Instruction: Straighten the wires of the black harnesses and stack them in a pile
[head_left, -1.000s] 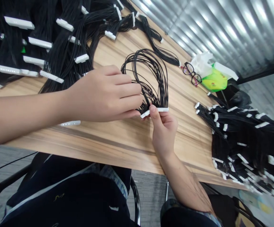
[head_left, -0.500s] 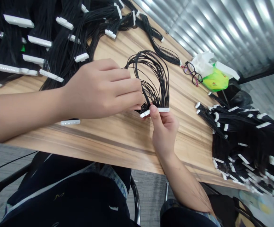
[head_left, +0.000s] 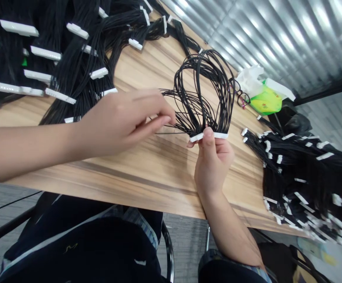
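Observation:
My right hand (head_left: 214,159) pinches the two white connectors (head_left: 208,136) of a looped bundle of thin black wires (head_left: 206,88) and holds them upright above the wooden table (head_left: 147,169). The loop rises from the connectors and arches over. My left hand (head_left: 124,120) reaches in from the left, its thumb and fingers closed on a single black wire (head_left: 171,133) that runs toward the left connector.
A large heap of black harnesses with white connectors (head_left: 50,47) covers the table's far left. Another heap (head_left: 303,173) lies at the right edge. Glasses (head_left: 241,98) and a green-and-white tissue pack (head_left: 263,96) sit at the back right, by a corrugated metal wall (head_left: 277,31).
My right hand has lifted the bundle off the table and moved it right. My left hand has drawn back slightly, now pinching one wire.

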### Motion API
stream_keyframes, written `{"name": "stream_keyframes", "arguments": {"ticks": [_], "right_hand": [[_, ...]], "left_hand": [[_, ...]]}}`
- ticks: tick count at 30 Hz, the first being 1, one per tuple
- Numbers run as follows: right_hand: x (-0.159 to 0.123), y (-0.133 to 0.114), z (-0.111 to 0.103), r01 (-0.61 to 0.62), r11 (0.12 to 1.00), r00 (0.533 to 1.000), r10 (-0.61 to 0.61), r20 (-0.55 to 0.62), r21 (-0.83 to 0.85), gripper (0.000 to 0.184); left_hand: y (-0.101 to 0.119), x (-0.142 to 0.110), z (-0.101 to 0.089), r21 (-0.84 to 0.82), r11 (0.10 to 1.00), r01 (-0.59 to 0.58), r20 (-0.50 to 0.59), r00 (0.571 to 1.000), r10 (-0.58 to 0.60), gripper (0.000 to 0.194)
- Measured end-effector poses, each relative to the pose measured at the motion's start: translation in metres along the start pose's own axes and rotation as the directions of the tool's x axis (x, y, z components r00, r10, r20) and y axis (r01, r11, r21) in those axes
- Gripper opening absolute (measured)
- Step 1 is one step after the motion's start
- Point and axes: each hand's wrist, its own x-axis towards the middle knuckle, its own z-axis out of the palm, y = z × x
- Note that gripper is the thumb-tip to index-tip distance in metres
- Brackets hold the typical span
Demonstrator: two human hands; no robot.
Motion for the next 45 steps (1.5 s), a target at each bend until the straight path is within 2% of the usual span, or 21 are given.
{"name": "stream_keyframes", "arguments": {"ticks": [1,3,6,10,12,16,19,21,25,27,30,36,40,45], "right_hand": [[-0.001,-0.001,0.000,0.004,1.000,1.000,-0.004,0.003,0.003,0.029],[-0.003,-0.002,0.001,0.003,1.000,1.000,-0.003,0.015,0.001,0.029],[-0.005,-0.003,0.001,-0.023,0.999,0.998,0.025,0.055,-0.049,0.029],[-0.005,-0.007,0.000,-0.100,0.994,0.978,0.105,0.178,-0.034,0.030],[-0.005,-0.010,0.000,-0.142,0.990,0.957,0.139,0.253,-0.006,0.030],[-0.006,-0.015,0.001,-0.212,0.977,0.887,0.189,0.420,0.008,0.032],[-0.008,-0.016,0.001,-0.264,0.964,0.832,0.241,0.500,-0.024,0.034],[-0.008,-0.017,0.000,-0.271,0.962,0.825,0.247,0.508,-0.028,0.035],[-0.007,-0.020,-0.001,-0.259,0.965,0.799,0.241,0.551,-0.047,0.038],[-0.007,-0.021,-0.002,-0.273,0.961,0.774,0.251,0.581,-0.051,0.038],[-0.007,-0.022,-0.002,-0.295,0.955,0.768,0.251,0.590,-0.023,0.039],[-0.008,-0.022,-0.003,-0.324,0.946,0.759,0.267,0.594,-0.011,0.038],[-0.009,-0.019,-0.002,-0.331,0.943,0.752,0.277,0.598,-0.021,0.039],[-0.012,-0.020,-0.001,-0.333,0.943,0.761,0.254,0.597,0.024,0.035]], "left_hand": [[-0.003,0.001,-0.001,0.033,0.996,0.079,0.008,0.997,-0.080,0.016],[-0.011,0.004,-0.002,0.090,0.985,0.146,0.029,0.988,-0.149,0.017],[-0.022,0.006,-0.002,0.080,0.989,0.123,0.057,0.990,-0.128,0.024],[-0.030,0.009,-0.001,0.046,0.995,0.093,0.019,0.995,-0.094,0.020],[-0.030,0.011,-0.001,0.010,0.998,0.060,-0.013,0.998,-0.060,0.018],[-0.027,0.014,-0.002,-0.026,0.995,0.097,-0.045,0.994,-0.098,0.018],[-0.029,0.018,-0.002,-0.123,0.992,-0.037,-0.053,0.998,0.031,0.013],[-0.032,0.020,-0.001,-0.202,0.976,-0.084,-0.020,0.996,0.081,0.012],[-0.038,0.018,0.008,-0.330,0.944,-0.015,0.073,0.996,0.042,0.023],[-0.040,0.016,0.013,-0.423,0.905,-0.042,0.082,0.993,0.084,0.027],[-0.040,0.014,0.016,-0.525,0.847,-0.078,0.074,0.988,0.137,0.018],[-0.034,0.015,0.011,-0.525,0.846,0.090,0.133,0.991,-0.022,0.023],[-0.033,0.013,0.014,-0.546,0.836,0.048,0.134,0.991,0.030,0.023],[-0.032,0.008,0.018,-0.573,0.818,0.046,0.123,0.992,0.031,0.018]]}}
